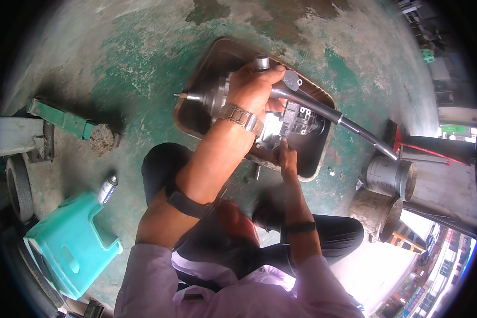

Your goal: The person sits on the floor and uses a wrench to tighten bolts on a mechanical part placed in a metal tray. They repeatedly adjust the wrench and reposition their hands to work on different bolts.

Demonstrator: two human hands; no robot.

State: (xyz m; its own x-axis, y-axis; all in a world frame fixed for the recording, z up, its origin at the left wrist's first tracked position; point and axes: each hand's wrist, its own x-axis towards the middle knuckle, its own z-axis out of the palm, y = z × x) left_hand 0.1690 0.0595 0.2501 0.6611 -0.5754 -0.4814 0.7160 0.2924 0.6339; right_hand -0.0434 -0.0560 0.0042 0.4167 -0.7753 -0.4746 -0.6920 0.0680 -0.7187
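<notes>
The fingers of the left hand (250,85) are closed around one end of a long, dark tubular metal tool handle (323,109), with a short silver metal cylinder (261,62) upright just beside the knuckles. The right hand (286,157) has its index finger stretched out to a grey, blocky metal machine assembly (297,119), apparently at its near edge; how its other fingers are set, I can't tell from here. The assembly sits in a brown rectangular tray (204,69) on the worn green-painted floor (138,55), and the handle reaches past the tray's right rim. Farther out, a white-and-blue spray can (107,190) stands beside a turquoise plastic stool (71,246) to the left.
</notes>
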